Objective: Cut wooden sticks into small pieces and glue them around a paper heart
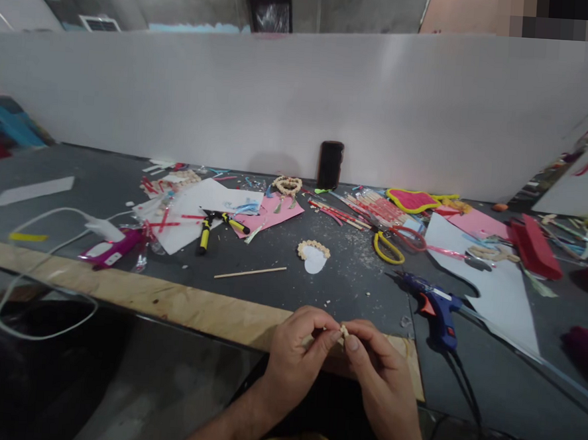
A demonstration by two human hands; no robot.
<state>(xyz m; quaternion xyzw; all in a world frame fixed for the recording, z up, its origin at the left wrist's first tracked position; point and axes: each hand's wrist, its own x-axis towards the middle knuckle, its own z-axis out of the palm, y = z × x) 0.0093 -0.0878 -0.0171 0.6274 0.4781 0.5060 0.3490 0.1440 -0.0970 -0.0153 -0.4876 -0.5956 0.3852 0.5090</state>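
Over the table's front edge, my left hand [296,351] and my right hand [382,379] meet fingertip to fingertip. Both are closed in a pinch on one small, knobbly beige piece [343,331], mostly covered by the fingers. Beyond them on the dark table lies a white paper heart [315,262], its upper edge lined with similar beige pieces [304,247]. A thin wooden stick [251,272] rests to the left of the heart. To the right of my right hand is a blue hot glue gun [433,301] with an orange trigger, its nozzle pointing left.
Yellow-handled scissors [388,248] and red-white sticks [369,208] lie behind the heart. Black-and-yellow pliers [206,233], pink paper [282,212] and a cabled magenta device [110,252] are leftward. A phone [330,164] leans on the white partition [206,95]. White paper [510,306] lies right.
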